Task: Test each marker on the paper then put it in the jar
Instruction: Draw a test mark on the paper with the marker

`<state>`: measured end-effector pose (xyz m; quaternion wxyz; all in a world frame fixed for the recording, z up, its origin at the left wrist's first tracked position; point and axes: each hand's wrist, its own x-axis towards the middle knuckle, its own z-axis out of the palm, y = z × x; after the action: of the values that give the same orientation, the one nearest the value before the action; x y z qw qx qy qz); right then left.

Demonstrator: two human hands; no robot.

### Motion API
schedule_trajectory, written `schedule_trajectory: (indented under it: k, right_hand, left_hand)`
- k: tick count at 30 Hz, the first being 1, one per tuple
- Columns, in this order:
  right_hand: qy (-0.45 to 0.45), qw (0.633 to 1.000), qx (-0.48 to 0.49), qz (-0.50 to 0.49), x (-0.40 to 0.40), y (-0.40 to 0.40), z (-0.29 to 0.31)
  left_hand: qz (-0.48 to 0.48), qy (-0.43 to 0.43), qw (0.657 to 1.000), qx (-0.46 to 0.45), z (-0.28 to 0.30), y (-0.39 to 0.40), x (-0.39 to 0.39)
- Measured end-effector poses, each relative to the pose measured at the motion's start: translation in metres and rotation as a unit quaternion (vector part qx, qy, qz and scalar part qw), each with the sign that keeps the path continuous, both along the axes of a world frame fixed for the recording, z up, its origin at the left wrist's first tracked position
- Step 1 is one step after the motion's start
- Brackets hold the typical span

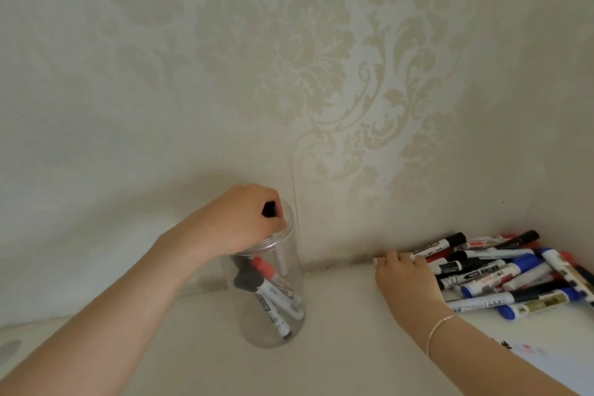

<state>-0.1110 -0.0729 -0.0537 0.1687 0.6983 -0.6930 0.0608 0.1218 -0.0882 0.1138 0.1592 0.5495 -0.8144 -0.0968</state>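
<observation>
While our left hand (239, 219) hangs over the mouth of the clear jar (273, 299), its fingers are curled round a black-capped marker (269, 209) that stands nearly upright, cap up, with its pale barrel already reaching down past the rim. We judge this marker is about to be let go into the jar, so what counts is that its long axis runs in line with the jar's own axis and sits just inside the far rim. Several markers already lean inside, with red and black caps.

Our right hand (406, 280) lies on the worktop (337, 315), well apart from the jar and much nearer the pile of markers (514, 273) heaped in the corner to its right. Its fingers stretch out fairly straight, and the fingertips touch the near ends of the closest markers; we cannot tell whether any one is pinched. Most markers in the pile lie with their long axes running left to right, roughly in line with the reaching fingers. A thin bracelet (440, 328) circles that wrist.

A corner of white paper (553, 366) with test strokes shows at lower right. Barrel labels carry print, but it is too blurred to read.
</observation>
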Motion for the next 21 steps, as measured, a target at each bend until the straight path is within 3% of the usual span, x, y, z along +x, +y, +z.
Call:
schedule_trajectory:
  k: [7, 10, 12, 15, 18, 21]
  right_hand:
    - [-0.006, 0.996, 0.000, 0.087, 0.013, -0.012, 0.014]
    - [-0.005, 0.992, 0.032, 0.122, 0.016, -0.013, 0.020]
    - [0.032, 0.991, 0.042, 0.127, 0.025, -0.002, 0.036]
    - [-0.016, 0.987, 0.027, 0.158, 0.029, 0.005, 0.058]
    - [-0.145, 0.981, 0.010, 0.132, 0.032, 0.003, 0.070]
    - [-0.273, 0.954, -0.017, 0.124, 0.031, -0.004, 0.080]
  left_hand:
    - [-0.044, -0.070, 0.975, 0.205, 0.004, -0.021, -0.003]
    - [-0.027, -0.022, 0.930, 0.367, 0.003, -0.021, -0.005]
    - [-0.022, -0.012, 0.923, 0.385, 0.003, -0.021, -0.007]
    - [-0.022, -0.098, 0.966, 0.239, 0.012, -0.018, -0.011]
    - [-0.010, -0.140, 0.989, 0.037, 0.027, -0.006, -0.013]
    - [0.045, -0.125, 0.967, -0.216, 0.037, 0.020, -0.026]
